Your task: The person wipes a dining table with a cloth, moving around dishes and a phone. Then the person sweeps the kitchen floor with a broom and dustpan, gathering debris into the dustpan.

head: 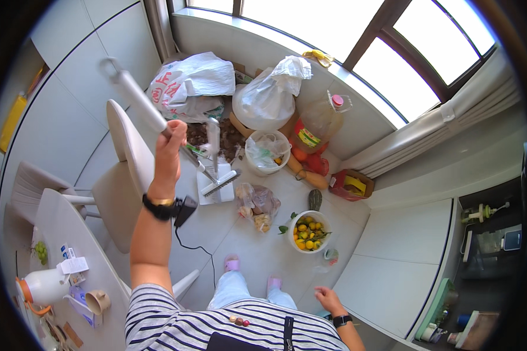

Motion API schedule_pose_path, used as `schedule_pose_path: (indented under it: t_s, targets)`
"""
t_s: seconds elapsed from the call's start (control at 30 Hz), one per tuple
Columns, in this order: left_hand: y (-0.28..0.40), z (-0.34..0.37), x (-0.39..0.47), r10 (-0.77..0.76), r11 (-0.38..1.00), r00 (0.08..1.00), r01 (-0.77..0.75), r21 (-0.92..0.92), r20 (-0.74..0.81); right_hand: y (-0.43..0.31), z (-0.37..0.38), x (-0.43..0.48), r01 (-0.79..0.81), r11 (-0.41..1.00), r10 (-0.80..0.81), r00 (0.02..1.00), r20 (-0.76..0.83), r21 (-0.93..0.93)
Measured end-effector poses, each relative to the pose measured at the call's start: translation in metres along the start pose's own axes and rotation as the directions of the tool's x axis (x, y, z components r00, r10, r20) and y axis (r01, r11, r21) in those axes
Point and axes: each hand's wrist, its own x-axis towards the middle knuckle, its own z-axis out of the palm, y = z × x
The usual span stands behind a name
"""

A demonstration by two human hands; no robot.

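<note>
My left hand [172, 136] is closed round the grey and white handle of a small broom [220, 183]. The broom's bristled head lies over a white dustpan [215, 197] on the tiled floor, and the dustpan's upright handle stands beside it. Brown debris or produce [232, 136], too unclear to name, lies on the floor behind the dustpan. Low at the right, beside my body, is my right hand [328, 299], with its fingers partly curled and nothing seen in it. A clear plastic bag of produce [260, 204] sits to the right of the dustpan.
Beige chairs [114, 197] and a table [101, 267] with a jug and cup stand left. Large plastic bags [263, 101], a white bucket [268, 164] and a big oil bottle [318, 123] line the window wall. A bucket of yellow fruit [309, 231] stands right of centre, near white cabinets [399, 245].
</note>
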Motion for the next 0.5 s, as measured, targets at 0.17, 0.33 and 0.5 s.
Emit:
schedule_pose_path:
  t_s: [0.17, 0.33, 0.5]
  targets:
    - [0.088, 0.04, -0.09, 0.161, 0.987, 0.987, -0.161, -0.001, 0.027, -0.128, -0.028, 0.072, 0.403, 0.886, -0.443, 0.882, 0.161, 0.23]
    - [0.061, 0.076, -0.138, 0.027, 0.996, 0.997, -0.021, 0.086, -0.07, -0.336, -0.028, 0.146, 0.794, 0.569, -0.793, 0.599, -0.113, 0.217]
    - [0.05, 0.054, -0.183, 0.013, 0.998, 0.973, 0.003, 0.07, -0.23, -0.397, 0.013, 0.151, 0.787, 0.536, -0.842, 0.473, 0.26, 0.305]
